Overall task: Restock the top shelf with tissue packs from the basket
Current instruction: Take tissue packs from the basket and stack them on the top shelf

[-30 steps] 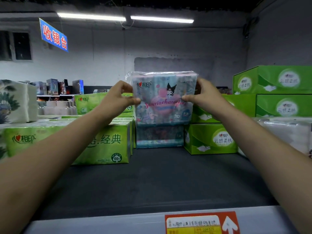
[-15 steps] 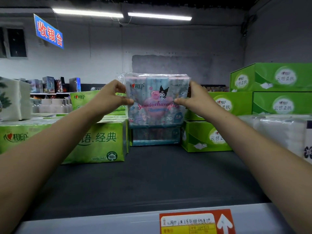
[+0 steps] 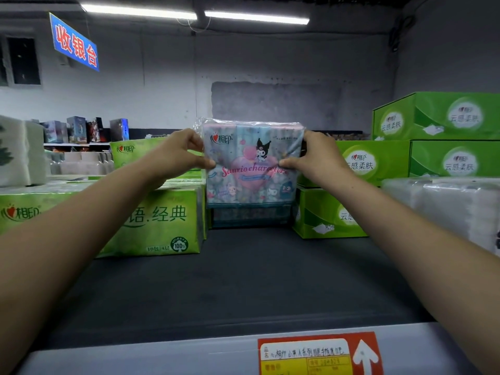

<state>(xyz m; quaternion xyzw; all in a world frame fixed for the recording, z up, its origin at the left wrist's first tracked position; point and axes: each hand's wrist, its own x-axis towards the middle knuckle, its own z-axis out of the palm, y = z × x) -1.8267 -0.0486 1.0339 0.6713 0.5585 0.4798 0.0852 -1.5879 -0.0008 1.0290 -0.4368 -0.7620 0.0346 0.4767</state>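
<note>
Tissue pack (image 3: 251, 169) with cartoon print is pinched at its side edges by the left hand (image 3: 176, 155) and right hand (image 3: 318, 158). It stands upright directly over a matching pack (image 3: 250, 216) at the back of the top shelf (image 3: 243, 288)

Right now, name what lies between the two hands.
In the head view, the cartoon-print tissue pack fills that gap; the left hand and right hand pinch its sides.

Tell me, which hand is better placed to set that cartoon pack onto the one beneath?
Neither clearly: the left hand pinches the cartoon pack at its left edge, the right hand at its right, at equal height. Both should probably lower it together onto the lower pack.
</note>
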